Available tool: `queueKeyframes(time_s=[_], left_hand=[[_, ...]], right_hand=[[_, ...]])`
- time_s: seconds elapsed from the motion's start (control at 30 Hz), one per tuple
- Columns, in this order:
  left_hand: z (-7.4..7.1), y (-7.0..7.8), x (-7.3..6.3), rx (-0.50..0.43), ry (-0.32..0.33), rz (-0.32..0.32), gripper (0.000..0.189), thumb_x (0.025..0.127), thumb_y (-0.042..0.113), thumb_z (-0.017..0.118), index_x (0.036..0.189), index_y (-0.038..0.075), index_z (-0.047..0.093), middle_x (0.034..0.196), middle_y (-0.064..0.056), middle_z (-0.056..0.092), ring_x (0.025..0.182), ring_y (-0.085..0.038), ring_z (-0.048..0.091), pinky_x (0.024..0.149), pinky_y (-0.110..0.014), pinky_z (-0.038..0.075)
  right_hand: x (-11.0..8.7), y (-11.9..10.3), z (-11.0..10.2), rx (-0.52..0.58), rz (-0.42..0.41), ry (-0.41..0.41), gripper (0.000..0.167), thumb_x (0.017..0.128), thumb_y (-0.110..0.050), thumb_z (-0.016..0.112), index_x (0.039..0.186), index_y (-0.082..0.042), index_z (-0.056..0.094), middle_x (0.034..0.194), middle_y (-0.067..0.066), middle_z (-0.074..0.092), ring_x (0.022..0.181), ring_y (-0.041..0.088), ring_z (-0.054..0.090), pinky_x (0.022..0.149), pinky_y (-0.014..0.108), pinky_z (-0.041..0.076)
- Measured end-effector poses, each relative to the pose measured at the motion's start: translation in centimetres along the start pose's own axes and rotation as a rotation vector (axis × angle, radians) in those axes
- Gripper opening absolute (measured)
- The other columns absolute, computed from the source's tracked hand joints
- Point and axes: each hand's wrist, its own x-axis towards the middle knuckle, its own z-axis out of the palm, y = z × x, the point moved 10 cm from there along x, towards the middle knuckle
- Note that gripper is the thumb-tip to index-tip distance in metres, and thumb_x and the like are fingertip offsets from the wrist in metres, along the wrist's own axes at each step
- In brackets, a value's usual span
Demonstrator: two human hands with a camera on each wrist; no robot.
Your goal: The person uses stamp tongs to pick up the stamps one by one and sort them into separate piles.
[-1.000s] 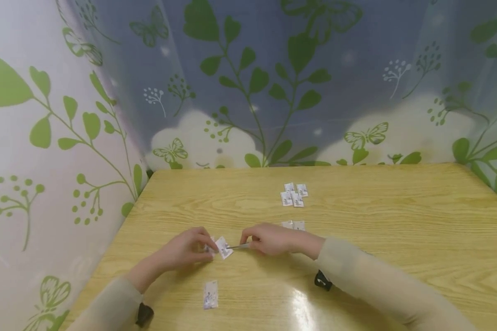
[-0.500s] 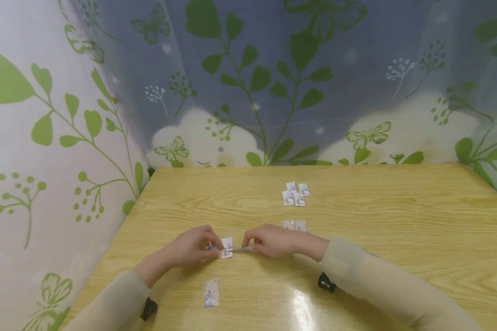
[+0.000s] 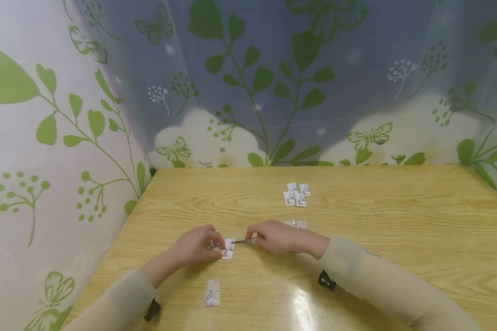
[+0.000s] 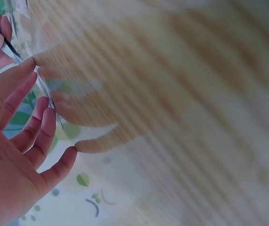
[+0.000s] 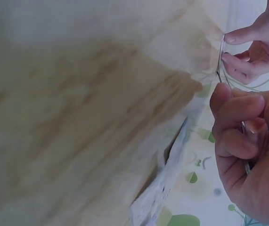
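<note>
In the head view, my left hand (image 3: 196,245) rests its fingertips on the table at the left edge of a small white printed square (image 3: 229,252). A similar piece is partly hidden under those fingers. The left wrist view shows that hand (image 4: 23,141) with fingers spread, fingertips touching the tabletop. My right hand (image 3: 273,236) pinches slim metal tweezers (image 3: 244,241), their tips at the square's upper right. In the right wrist view, my right hand (image 5: 249,136) has its fingers curled round the tweezers (image 5: 248,165). Whether the tips grip the square cannot be seen.
A larger shiny printed piece (image 3: 212,293) lies on the wooden table (image 3: 377,207) in front. Several small printed squares (image 3: 300,199) are grouped at the back. More pale pieces (image 3: 301,224) lie behind my right wrist, partly covered. Leaf-patterned curtains (image 3: 273,92) enclose the table.
The white square has turned from tilted to nearly straight beside my left fingers. The tweezer tips have moved from its middle to its upper right; my left hand has shifted slightly right.
</note>
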Motion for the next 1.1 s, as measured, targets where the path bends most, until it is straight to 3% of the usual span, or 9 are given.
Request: queueKeyframes(time_s=[0.2,0.33,0.4,0.63,0.77,0.93,1.03,1.1], left_hand=[[-0.1,0.1,0.0,-0.001,0.008,0.0,0.011,0.079,0.024,0.08,0.085,0.027,0.07,0.085,0.013,0.056,0.077,-0.008,0.054,0.068,-0.028,0.045],[-0.2,0.2,0.0,-0.006,0.005,-0.008,0.011,0.079,0.024,0.08,0.085,0.026,0.071,0.085,0.012,0.056,0.077,-0.009,0.054,0.068,-0.028,0.045],[-0.2,0.3,0.0,-0.012,-0.003,0.003,0.011,0.08,0.023,0.079,0.086,0.025,0.071,0.085,0.011,0.056,0.077,-0.009,0.055,0.068,-0.028,0.046],[-0.4,-0.1,-0.4,-0.066,-0.031,0.053,0.008,0.083,0.021,0.077,0.09,0.02,0.073,0.087,0.01,0.059,0.078,-0.01,0.056,0.069,-0.027,0.046],[-1.2,-1.1,-0.9,-0.092,-0.005,0.026,0.009,0.084,0.019,0.077,0.092,0.019,0.073,0.089,0.011,0.06,0.079,-0.01,0.057,0.069,-0.028,0.046],[-2.2,-1.7,-1.5,-0.108,0.019,0.016,0.012,0.082,0.016,0.077,0.092,0.015,0.072,0.086,0.008,0.06,0.077,-0.01,0.056,0.068,-0.027,0.046],[-2.3,-1.8,-1.7,-0.122,0.01,0.006,0.013,0.082,0.017,0.078,0.093,0.014,0.071,0.085,0.007,0.06,0.076,-0.011,0.056,0.067,-0.028,0.046],[-2.1,-2.1,-1.8,-0.118,-0.003,-0.006,0.013,0.082,0.02,0.077,0.092,0.015,0.071,0.085,0.008,0.059,0.077,-0.011,0.055,0.068,-0.029,0.046]], right_hand=[[0.1,0.3,-0.3,-0.026,0.007,0.018,0.018,0.099,-0.009,0.054,0.111,-0.014,0.065,0.077,0.0,0.062,0.062,0.01,0.049,0.062,0.03,0.042],[0.1,0.3,-0.5,-0.049,0.003,0.033,0.017,0.098,-0.009,0.055,0.109,-0.015,0.066,0.094,-0.001,0.065,0.072,0.012,0.052,0.067,0.031,0.043],[0.1,0.3,-0.6,-0.048,0.006,0.035,0.017,0.098,-0.009,0.055,0.109,-0.016,0.066,0.095,-0.001,0.065,0.072,0.012,0.053,0.067,0.031,0.044],[-0.4,0.8,-1.6,-0.023,0.004,0.035,0.021,0.1,-0.01,0.051,0.116,-0.015,0.064,0.062,-0.003,0.054,0.052,0.008,0.045,0.054,0.027,0.039],[-1.4,1.5,-3.5,0.037,0.001,0.035,0.02,0.102,-0.01,0.049,0.116,-0.012,0.062,0.062,0.001,0.056,0.048,0.008,0.043,0.054,0.027,0.039],[-3.2,3.2,-6.7,0.111,-0.013,0.048,0.017,0.101,-0.008,0.049,0.114,-0.007,0.06,0.07,0.008,0.063,0.046,0.025,0.054,0.052,0.029,0.045],[-4.6,4.9,-8.1,0.188,-0.019,0.053,0.016,0.101,-0.005,0.049,0.113,0.0,0.058,0.075,0.013,0.065,0.051,0.037,0.059,0.063,0.036,0.052],[-5.5,6.1,-8.8,0.232,-0.013,0.054,0.016,0.1,-0.005,0.049,0.111,0.003,0.057,0.079,0.014,0.066,0.055,0.039,0.061,0.068,0.041,0.053]])
